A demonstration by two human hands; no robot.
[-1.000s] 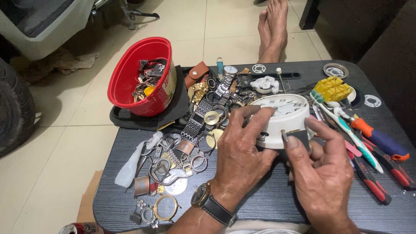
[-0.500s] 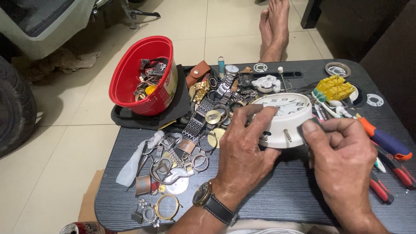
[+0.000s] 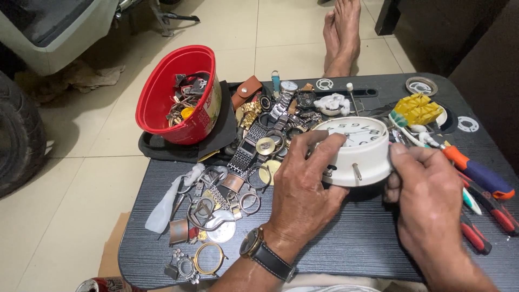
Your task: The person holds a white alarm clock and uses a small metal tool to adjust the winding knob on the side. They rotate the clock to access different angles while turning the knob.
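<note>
I have the white alarm clock (image 3: 354, 154) at the bench's (image 3: 346, 243) centre, tilted, face toward twelve o'clock. My left hand (image 3: 303, 189) has its grip clamped on the clock's nine o'clock side; my right hand (image 3: 427, 194) pinches its three o'clock edge. It could slip, I judge, onto the watch parts (image 3: 259, 146) just beside it. At ten o'clock, the red bowl (image 3: 162, 103) holds metal bits and straps.
</note>
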